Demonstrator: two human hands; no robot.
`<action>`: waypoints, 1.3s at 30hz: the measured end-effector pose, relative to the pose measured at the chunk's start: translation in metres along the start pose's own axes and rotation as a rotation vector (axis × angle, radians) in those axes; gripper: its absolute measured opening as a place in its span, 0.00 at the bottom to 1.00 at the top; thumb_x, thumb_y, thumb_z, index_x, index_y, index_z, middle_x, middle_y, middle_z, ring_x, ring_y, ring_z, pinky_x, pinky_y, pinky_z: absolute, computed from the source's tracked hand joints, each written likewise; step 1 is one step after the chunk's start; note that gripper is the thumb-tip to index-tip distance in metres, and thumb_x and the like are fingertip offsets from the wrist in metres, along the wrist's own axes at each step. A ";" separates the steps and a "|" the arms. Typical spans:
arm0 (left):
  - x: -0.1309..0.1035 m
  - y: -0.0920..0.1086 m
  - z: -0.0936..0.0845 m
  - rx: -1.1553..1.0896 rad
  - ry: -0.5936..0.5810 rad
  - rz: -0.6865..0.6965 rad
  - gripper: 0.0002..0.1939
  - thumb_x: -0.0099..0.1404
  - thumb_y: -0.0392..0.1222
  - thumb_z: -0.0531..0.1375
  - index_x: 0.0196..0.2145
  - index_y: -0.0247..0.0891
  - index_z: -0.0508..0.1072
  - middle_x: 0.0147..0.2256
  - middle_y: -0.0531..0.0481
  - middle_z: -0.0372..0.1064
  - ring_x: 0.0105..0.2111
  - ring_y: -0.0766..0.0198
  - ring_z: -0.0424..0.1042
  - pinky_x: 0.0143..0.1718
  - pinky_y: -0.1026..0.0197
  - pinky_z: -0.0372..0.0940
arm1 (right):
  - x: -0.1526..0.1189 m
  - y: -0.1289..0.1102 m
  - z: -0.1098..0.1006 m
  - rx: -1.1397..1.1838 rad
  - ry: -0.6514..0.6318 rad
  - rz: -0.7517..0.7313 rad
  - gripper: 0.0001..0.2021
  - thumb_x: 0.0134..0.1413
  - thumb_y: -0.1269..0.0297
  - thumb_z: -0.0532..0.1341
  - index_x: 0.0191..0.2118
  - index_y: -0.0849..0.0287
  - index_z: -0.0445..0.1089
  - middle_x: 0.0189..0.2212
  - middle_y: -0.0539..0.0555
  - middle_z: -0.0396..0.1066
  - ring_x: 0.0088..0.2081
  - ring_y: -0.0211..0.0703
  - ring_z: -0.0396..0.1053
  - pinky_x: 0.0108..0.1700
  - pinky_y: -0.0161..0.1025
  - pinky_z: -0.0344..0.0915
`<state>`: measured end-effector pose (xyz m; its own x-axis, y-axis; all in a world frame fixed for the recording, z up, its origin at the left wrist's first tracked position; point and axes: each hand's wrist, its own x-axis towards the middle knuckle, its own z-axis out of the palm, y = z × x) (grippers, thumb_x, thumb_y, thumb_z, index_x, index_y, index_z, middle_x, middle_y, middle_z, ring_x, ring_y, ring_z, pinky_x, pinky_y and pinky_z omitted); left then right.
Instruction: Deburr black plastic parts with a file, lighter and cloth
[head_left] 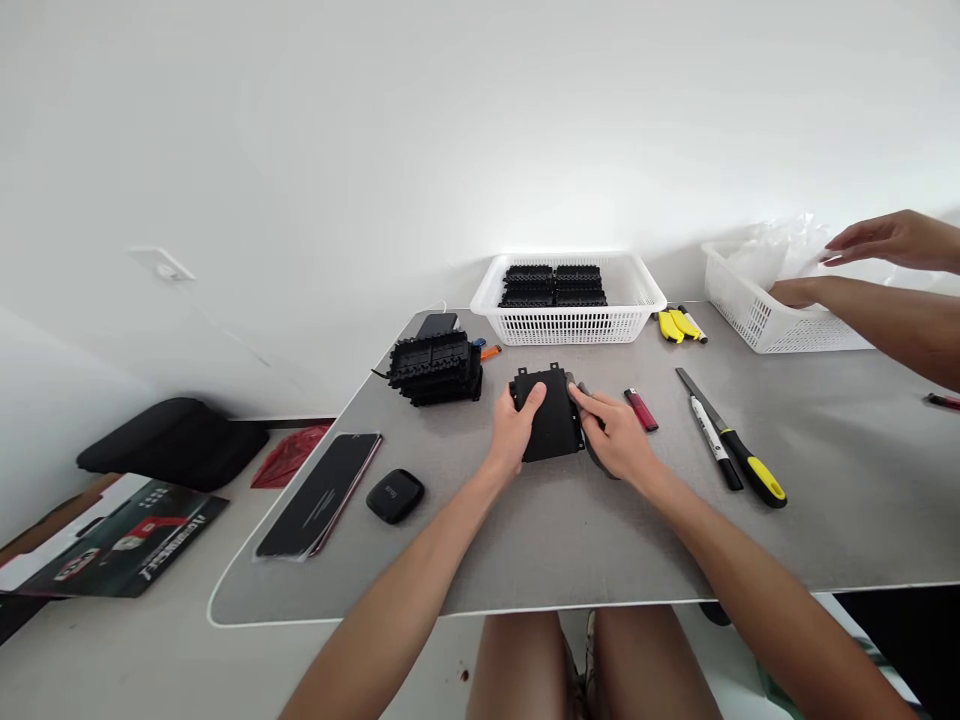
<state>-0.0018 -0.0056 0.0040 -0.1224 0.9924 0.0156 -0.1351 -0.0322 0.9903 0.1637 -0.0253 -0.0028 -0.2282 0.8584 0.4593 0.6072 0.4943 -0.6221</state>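
Note:
A flat black plastic part (pixel 553 420) with small tabs on its top edge is held above the grey table. My left hand (pixel 514 425) grips its left side, thumb lying on the face. At its right edge, my right hand (pixel 609 430) is closed round a dark grey tool (pixel 598 455), whose tip touches the part's upper right side; much of the tool is hidden by the fingers. Left of my hands stands a stack of black ribbed parts (pixel 435 368).
A white basket (pixel 568 325) holds more black parts. Another person's hands (pixel 870 260) reach into a second basket (pixel 750 310) with clear plastic. Nearby lie a red lighter (pixel 640 410), marker (pixel 712 440), file (pixel 754 465), yellow cutters (pixel 675 325), phone (pixel 322 495) and black case (pixel 395 496).

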 end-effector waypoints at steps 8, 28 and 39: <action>0.009 -0.001 -0.005 -0.183 0.172 -0.009 0.20 0.54 0.53 0.67 0.38 0.38 0.71 0.34 0.46 0.74 0.35 0.57 0.76 0.36 0.57 0.72 | -0.003 -0.002 0.002 0.055 -0.081 -0.003 0.23 0.56 0.73 0.50 0.53 0.57 0.73 0.27 0.51 0.69 0.26 0.38 0.64 0.29 0.35 0.58; -0.016 0.006 0.005 0.332 0.057 0.311 0.20 0.48 0.48 0.71 0.33 0.41 0.66 0.26 0.54 0.66 0.26 0.61 0.67 0.29 0.62 0.58 | -0.007 -0.012 -0.006 -0.076 0.280 -0.135 0.23 0.62 0.69 0.47 0.59 0.54 0.65 0.31 0.53 0.66 0.27 0.38 0.62 0.28 0.35 0.60; -0.018 0.007 0.010 0.287 0.023 0.276 0.19 0.49 0.48 0.71 0.33 0.40 0.67 0.27 0.55 0.67 0.29 0.62 0.67 0.32 0.63 0.59 | -0.004 0.001 -0.008 -0.310 0.322 -0.186 0.22 0.60 0.71 0.49 0.55 0.49 0.71 0.31 0.53 0.68 0.29 0.37 0.64 0.30 0.34 0.58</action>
<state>0.0097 -0.0228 0.0116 -0.1378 0.9482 0.2864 0.1853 -0.2593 0.9478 0.1715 -0.0291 0.0003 -0.1370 0.6492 0.7482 0.7881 0.5290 -0.3147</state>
